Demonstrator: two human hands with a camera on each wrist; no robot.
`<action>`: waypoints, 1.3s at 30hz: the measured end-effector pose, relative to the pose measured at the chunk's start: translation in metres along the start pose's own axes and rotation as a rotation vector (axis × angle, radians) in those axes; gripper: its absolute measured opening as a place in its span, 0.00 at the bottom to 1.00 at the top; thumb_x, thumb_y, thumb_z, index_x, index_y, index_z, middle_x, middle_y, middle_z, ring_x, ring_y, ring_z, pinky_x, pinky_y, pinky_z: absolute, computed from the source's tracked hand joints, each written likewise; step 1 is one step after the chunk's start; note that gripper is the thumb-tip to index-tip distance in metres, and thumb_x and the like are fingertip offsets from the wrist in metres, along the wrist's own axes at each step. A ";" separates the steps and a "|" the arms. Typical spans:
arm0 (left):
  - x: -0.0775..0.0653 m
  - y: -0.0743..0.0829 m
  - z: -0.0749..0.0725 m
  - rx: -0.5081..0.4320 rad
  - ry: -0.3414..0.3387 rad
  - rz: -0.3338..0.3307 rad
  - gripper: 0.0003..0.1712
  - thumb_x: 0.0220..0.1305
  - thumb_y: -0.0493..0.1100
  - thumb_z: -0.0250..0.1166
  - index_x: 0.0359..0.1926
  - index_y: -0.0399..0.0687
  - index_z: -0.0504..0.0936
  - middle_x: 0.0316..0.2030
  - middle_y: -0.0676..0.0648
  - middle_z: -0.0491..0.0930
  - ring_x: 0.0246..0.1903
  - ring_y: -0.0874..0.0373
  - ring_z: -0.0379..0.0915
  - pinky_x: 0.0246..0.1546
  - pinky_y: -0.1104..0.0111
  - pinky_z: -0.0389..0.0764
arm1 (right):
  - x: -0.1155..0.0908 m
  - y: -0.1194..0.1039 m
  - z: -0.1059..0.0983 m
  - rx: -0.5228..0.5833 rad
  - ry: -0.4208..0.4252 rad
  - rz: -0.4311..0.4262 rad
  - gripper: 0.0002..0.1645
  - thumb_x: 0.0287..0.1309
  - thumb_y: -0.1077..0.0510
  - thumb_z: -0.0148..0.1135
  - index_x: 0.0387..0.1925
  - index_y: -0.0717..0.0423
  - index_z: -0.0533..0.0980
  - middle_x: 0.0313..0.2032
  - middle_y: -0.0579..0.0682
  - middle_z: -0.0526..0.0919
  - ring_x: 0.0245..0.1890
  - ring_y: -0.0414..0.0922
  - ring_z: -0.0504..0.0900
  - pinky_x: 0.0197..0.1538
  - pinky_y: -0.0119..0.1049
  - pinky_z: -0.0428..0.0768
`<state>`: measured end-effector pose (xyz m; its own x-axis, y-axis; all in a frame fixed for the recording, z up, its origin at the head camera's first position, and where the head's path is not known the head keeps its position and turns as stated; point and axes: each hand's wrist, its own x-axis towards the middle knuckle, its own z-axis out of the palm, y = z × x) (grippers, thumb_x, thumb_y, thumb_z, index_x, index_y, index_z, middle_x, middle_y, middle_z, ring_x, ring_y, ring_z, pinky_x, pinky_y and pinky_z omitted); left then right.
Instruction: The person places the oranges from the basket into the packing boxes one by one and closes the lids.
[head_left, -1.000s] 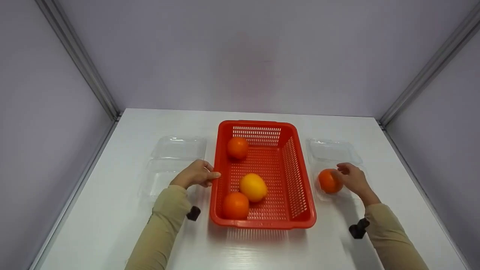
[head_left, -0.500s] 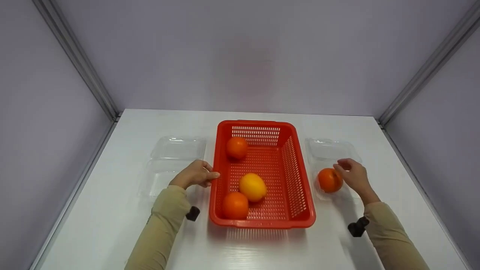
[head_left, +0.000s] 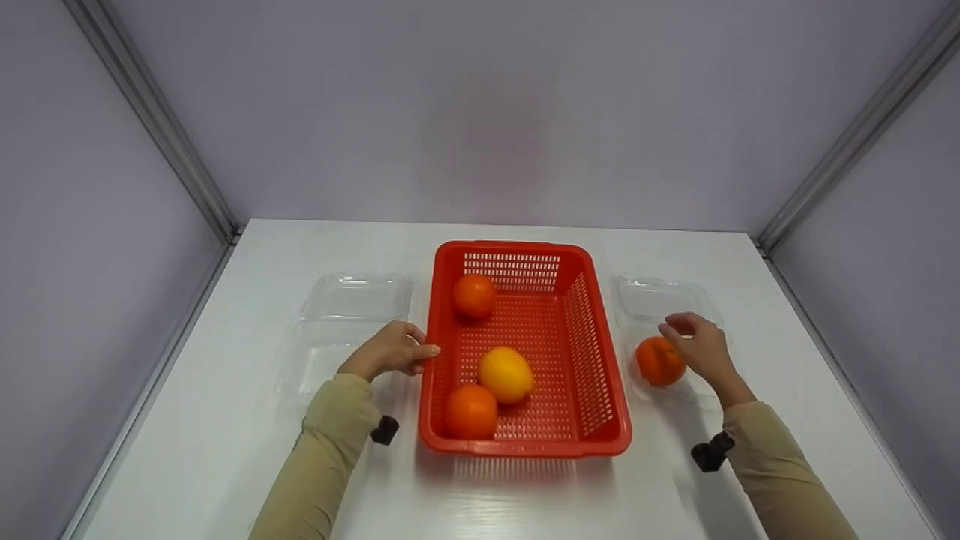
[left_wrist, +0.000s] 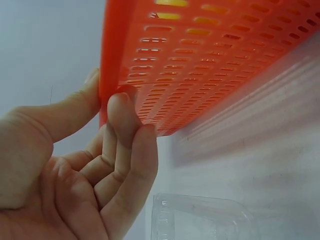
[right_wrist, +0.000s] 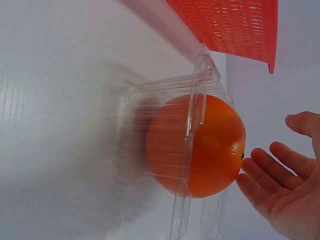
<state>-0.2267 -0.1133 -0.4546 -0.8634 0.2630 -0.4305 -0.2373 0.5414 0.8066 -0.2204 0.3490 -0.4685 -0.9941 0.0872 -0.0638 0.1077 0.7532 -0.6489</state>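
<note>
My left hand (head_left: pixel 391 349) pinches the left rim of a red plastic basket (head_left: pixel 525 448), thumb on top and fingers beneath, as the left wrist view shows. Inside the basket are two oranges, one at the back left (head_left: pixel 475 295) and another at the front left (head_left: pixel 471 412), plus a yellow-orange fruit (head_left: pixel 506 375) beside the front one. On the right, an orange (right_wrist: pixel 215 145) sits in a clear plastic clamshell box (right_wrist: pixel 187 210). Just above that orange is my right hand (head_left: pixel 702 346), holding nothing, its fingers loosely bent and fingertips close to the fruit's top.
Another clear clamshell box (head_left: pixel 330 330) lies with its lid folded back to the left of the basket. The right box's lid (head_left: pixel 660 298) is spread toward the back. Pale walls (head_left: pixel 495 112) enclose the white table (head_left: pixel 480 502) at the back and sides.
My right hand has lifted slightly up and back from the orange in the right box, leaving the orange in place. My left hand stays on the basket rim.
</note>
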 end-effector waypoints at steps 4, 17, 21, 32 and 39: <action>0.000 -0.003 0.001 -0.019 -0.001 0.043 0.16 0.64 0.42 0.63 0.45 0.33 0.72 0.23 0.52 0.76 0.20 0.65 0.72 0.33 0.70 0.85 | -0.001 -0.005 -0.001 0.022 -0.016 0.013 0.28 0.69 0.50 0.51 0.60 0.68 0.68 0.58 0.70 0.74 0.58 0.63 0.74 0.62 0.55 0.76; 0.002 -0.017 0.006 -0.088 0.014 0.157 0.29 0.65 0.43 0.62 0.59 0.27 0.68 0.37 0.40 0.84 0.28 0.63 0.81 0.44 0.62 0.86 | -0.001 -0.026 0.004 0.041 -0.057 -0.008 0.28 0.69 0.49 0.51 0.61 0.66 0.68 0.60 0.68 0.74 0.60 0.62 0.73 0.66 0.57 0.72; 0.003 -0.019 0.007 -0.146 0.013 0.150 0.32 0.64 0.42 0.62 0.63 0.27 0.65 0.43 0.37 0.82 0.32 0.62 0.82 0.49 0.61 0.85 | -0.002 -0.035 0.008 0.048 -0.037 -0.081 0.25 0.68 0.52 0.53 0.57 0.67 0.70 0.56 0.68 0.77 0.58 0.62 0.75 0.64 0.56 0.74; 0.007 -0.025 0.005 -0.373 -0.081 0.132 0.26 0.64 0.36 0.56 0.60 0.24 0.69 0.44 0.44 0.82 0.37 0.64 0.80 0.49 0.67 0.84 | -0.005 -0.054 0.019 0.089 -0.024 -0.223 0.20 0.65 0.57 0.57 0.52 0.70 0.74 0.50 0.68 0.81 0.53 0.61 0.80 0.58 0.55 0.79; 0.006 -0.025 0.005 -0.389 -0.077 0.118 0.26 0.65 0.37 0.57 0.61 0.25 0.69 0.51 0.36 0.80 0.40 0.62 0.80 0.53 0.64 0.83 | -0.010 -0.068 0.022 0.105 -0.036 -0.260 0.19 0.65 0.59 0.57 0.51 0.70 0.74 0.49 0.68 0.81 0.53 0.62 0.80 0.57 0.54 0.80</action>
<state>-0.2238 -0.1210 -0.4799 -0.8622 0.3725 -0.3432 -0.3020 0.1659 0.9388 -0.2182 0.2828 -0.4407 -0.9881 -0.1250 0.0895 -0.1508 0.6757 -0.7216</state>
